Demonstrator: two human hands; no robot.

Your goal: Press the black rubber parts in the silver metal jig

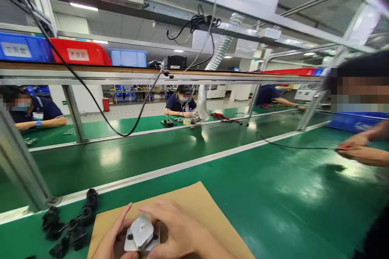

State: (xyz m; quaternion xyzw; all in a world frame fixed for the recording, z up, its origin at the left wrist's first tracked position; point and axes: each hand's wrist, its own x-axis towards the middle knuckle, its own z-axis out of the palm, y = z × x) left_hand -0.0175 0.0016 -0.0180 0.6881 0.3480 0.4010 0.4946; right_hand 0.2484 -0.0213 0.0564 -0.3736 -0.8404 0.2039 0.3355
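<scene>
Hands at bottom edge | left hand (111, 240) and right hand (176, 230) curl closed around 1 small metal block (141, 232) over cardboard sheet (194, 206) on green bench (273, 194) | block looks rigid, smooth, likely heavy for its size, best held by flat sides | black parts (71, 226) lie near left.

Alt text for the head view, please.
Both hands, left hand and right hand, hold a small silver metal block over a cardboard sheet on a green workbench. Black round parts lie to the left.
</scene>
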